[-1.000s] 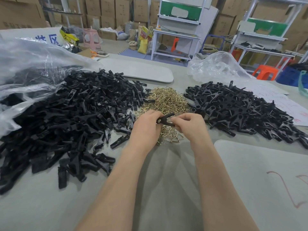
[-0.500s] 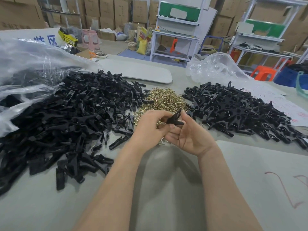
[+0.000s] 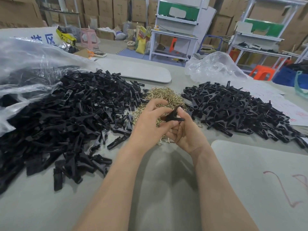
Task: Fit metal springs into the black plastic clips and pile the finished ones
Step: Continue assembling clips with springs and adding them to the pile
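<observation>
Both hands meet over the centre of the table around one black plastic clip (image 3: 173,115). My left hand (image 3: 148,124) pinches the clip's near end with thumb and fingers. My right hand (image 3: 186,134), palm turned up, grips its other end between thumb and fingers. Just behind and under the hands lies a heap of brass-coloured metal springs (image 3: 164,99). A big pile of loose black clip parts (image 3: 66,117) spreads on the left. A second pile of black clips with springs in them (image 3: 236,109) lies on the right.
A clear plastic bag (image 3: 25,67) lies over the left pile's far side, another crumpled bag (image 3: 215,67) behind the right pile. Grey boards lie at the far centre (image 3: 136,70) and near right (image 3: 260,177). White paper (image 3: 280,104) lies at the right edge.
My right hand has turned palm up and both hands have lifted the clip slightly off the spring heap. The clip now points up to the right between the fingertips.
</observation>
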`<state>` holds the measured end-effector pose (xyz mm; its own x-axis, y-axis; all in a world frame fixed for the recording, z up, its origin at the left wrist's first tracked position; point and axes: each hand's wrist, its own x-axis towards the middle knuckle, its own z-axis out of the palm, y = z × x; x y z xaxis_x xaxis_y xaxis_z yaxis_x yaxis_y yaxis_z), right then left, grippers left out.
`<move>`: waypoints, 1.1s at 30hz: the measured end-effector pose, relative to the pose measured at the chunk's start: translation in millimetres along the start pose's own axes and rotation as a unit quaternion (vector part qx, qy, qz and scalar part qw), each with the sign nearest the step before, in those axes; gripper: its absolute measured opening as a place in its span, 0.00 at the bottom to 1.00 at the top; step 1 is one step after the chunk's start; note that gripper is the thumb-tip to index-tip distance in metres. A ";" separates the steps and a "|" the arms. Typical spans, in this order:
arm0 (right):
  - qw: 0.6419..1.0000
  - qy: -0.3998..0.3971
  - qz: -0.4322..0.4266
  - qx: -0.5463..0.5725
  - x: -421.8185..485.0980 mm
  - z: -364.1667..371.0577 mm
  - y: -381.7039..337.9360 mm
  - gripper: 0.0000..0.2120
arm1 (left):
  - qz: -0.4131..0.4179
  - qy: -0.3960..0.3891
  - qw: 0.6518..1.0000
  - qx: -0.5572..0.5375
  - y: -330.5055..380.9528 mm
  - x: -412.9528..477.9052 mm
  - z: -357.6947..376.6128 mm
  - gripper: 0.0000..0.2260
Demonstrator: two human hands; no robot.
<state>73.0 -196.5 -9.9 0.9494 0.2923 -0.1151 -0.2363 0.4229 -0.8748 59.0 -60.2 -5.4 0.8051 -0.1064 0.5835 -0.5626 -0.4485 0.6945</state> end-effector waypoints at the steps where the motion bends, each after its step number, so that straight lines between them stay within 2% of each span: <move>1: 1.000 -0.002 -0.002 0.000 1.1 -0.4 0.8 0.24 | 0.000 -0.003 1.000 -0.008 0.4 0.3 -0.1 0.14; 4: 1.000 -0.011 -0.012 0.009 1.4 -0.4 2.7 0.19 | 0.009 -0.012 1.000 -0.019 3.1 1.0 -0.5 0.14; 7: 0.999 -0.032 -0.017 0.018 2.1 -1.5 4.3 0.19 | 0.004 -0.018 1.000 -0.025 1.7 1.3 -2.2 0.12; 10: 0.999 -0.028 0.021 -0.022 0.0 -0.2 1.6 0.31 | -0.039 -0.022 0.999 -0.015 0.2 0.6 -3.6 0.08; 12: 0.993 0.027 0.028 -0.114 -2.4 0.7 -2.8 0.36 | -0.080 -0.032 0.996 0.014 -1.6 -0.8 -3.3 0.04; 13: 0.982 0.061 0.012 -0.178 -3.1 0.4 -4.9 0.35 | -0.101 -0.047 0.993 0.038 -2.9 -1.5 -2.7 0.04; 16: 0.928 0.097 -0.054 -0.355 -6.2 2.6 -8.6 0.12 | -0.134 -0.113 0.979 0.099 -7.5 -3.3 0.3 0.09; 18: 0.903 0.130 -0.085 -0.400 -2.8 3.2 -7.5 0.10 | -0.138 -0.122 0.978 0.096 -8.5 -3.9 1.6 0.14; 20: 0.891 0.236 -0.151 -0.356 0.8 5.1 -15.7 0.13 | -0.147 -0.067 0.984 0.072 -7.2 -2.5 -0.2 0.18; 21: 0.899 0.288 -0.195 -0.266 2.3 3.4 -25.5 0.18 | -0.158 -0.018 0.986 0.057 -6.5 -1.5 -2.1 0.19; 22: 0.915 0.303 -0.233 -0.132 2.6 2.0 -37.8 0.27 | -0.173 0.039 0.983 0.039 -5.9 -0.1 -4.4 0.18; 23: 0.924 0.285 -0.257 -0.001 3.2 -0.9 -49.3 0.37 | -0.192 0.097 0.977 0.014 -6.0 1.5 -6.9 0.15; 24: 0.923 0.267 -0.267 0.076 4.6 -5.1 -57.5 0.43 | -0.211 0.153 0.965 -0.019 -6.3 3.0 -9.6 0.12; 25: 0.923 0.268 -0.263 0.090 6.0 -5.8 -60.3 0.47 | -0.230 0.204 0.950 -0.056 -6.9 4.5 -12.1 0.09; 27: 0.931 0.302 -0.202 -0.036 6.7 -0.2 -46.3 0.46 | -0.262 0.286 0.914 -0.122 -9.2 6.5 -17.0 0.06; 29: 0.916 0.290 -0.135 -0.243 5.1 13.7 -17.0 0.36 | -0.279 0.346 0.880 -0.167 -12.4 7.2 -21.2 0.07; 31: 0.879 0.205 -0.134 -0.410 8.1 32.5 7.2 0.24 | -0.281 0.389 0.858 -0.182 -14.2 8.5 -24.7 0.08; 33: 0.822 0.108 -0.158 -0.536 17.2 54.3 21.3 0.19 | -0.271 0.413 0.851 -0.181 -15.2 10.0 -26.9 0.08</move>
<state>73.0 -135.9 -5.0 0.9702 0.1049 0.2186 0.2380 -0.5846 -0.7757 70.5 -30.6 1.2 0.6426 0.7551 0.1300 -0.2920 0.0844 0.9527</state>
